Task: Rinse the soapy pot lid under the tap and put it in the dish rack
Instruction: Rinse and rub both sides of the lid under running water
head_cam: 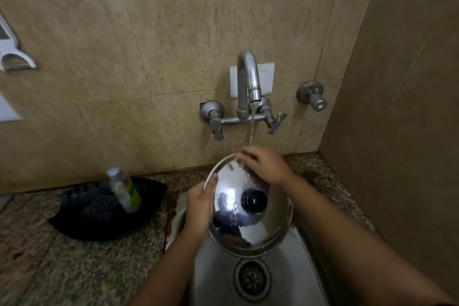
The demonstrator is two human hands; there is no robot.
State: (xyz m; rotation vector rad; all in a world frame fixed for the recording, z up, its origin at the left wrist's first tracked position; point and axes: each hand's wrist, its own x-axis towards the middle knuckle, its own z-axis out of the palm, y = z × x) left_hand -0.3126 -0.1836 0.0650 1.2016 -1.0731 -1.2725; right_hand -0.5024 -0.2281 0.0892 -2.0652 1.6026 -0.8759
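Left of the grip: black tray with a bottle on the granite counter. Centre: steel pot lid, dome and black knob up, tilted over the sink; left hand clasping its left rim. Right hand pressed flat on the far rim under the running tap.

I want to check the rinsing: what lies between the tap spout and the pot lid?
In the head view, only a thin water stream and the right hand.
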